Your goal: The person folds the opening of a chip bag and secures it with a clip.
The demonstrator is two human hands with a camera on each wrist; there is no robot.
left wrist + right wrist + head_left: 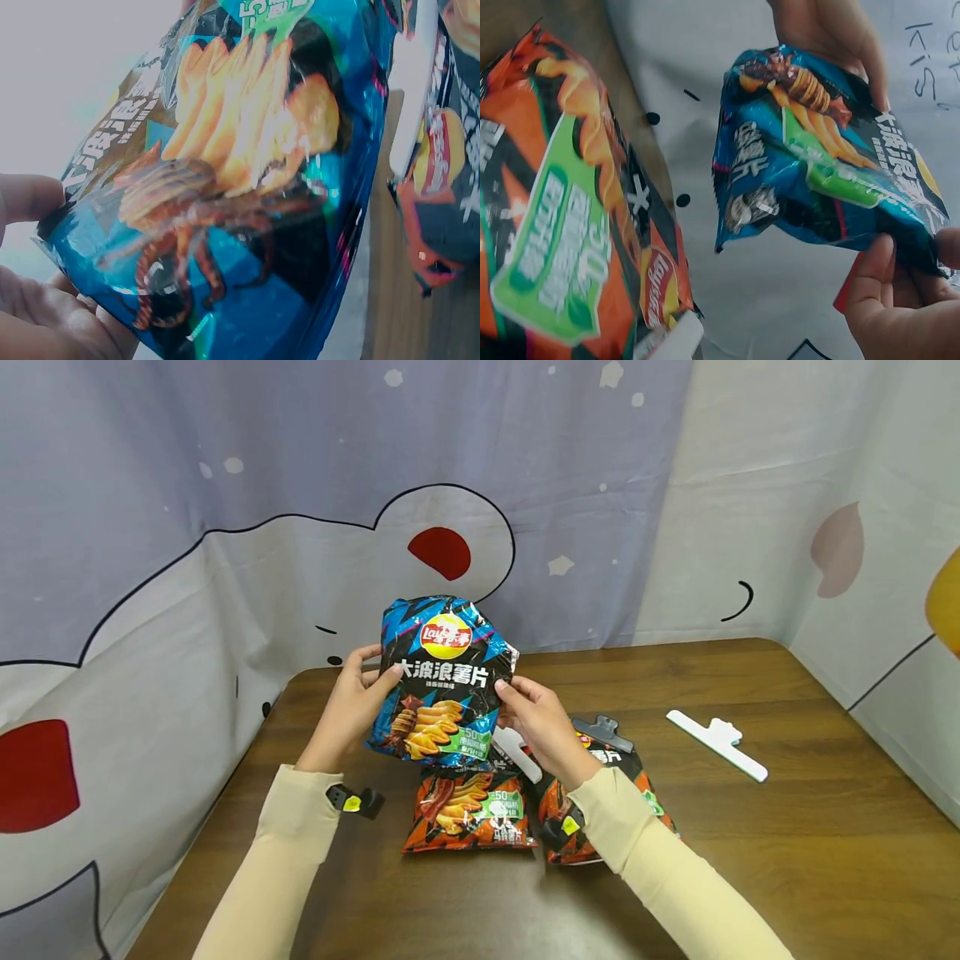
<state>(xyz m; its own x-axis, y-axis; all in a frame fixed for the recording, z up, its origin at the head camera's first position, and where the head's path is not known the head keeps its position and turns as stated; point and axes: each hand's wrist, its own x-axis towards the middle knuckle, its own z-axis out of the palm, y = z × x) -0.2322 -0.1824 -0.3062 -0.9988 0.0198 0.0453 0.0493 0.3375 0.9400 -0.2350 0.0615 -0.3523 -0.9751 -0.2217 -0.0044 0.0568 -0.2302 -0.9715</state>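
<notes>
Blue crisp bag point(442, 681), held upright in the air above the near half of the wooden table point(750, 860), front face toward the person. Left hand point(351, 708) grips the bag's left edge, thumb on the front face and the other fingers curled behind; in the left wrist view the thumb point(30, 196) presses the printed side while the palm supports the back. Right hand point(542, 720) pinches the bag's right edge at about the same height, fingertips point(876, 262) closed on the foil. Both hands are thus clamped on the bag, one on each side.

Directly below the grip lies an orange crisp bag point(468, 810) flat on the table, its top end hidden under the held bag. Just beside it, under the right wrist and sleeve, lies a second orange crisp bag point(600, 793), closed at its top by a dark clip point(603, 732). A white clip point(516, 753) shows between the right hand and the first orange bag. Well to the right of the grip, apart from the bags, a long white sealing clip point(717, 743) rests on the table. Behind the grip hangs a cartoon-printed curtain point(300, 485).
</notes>
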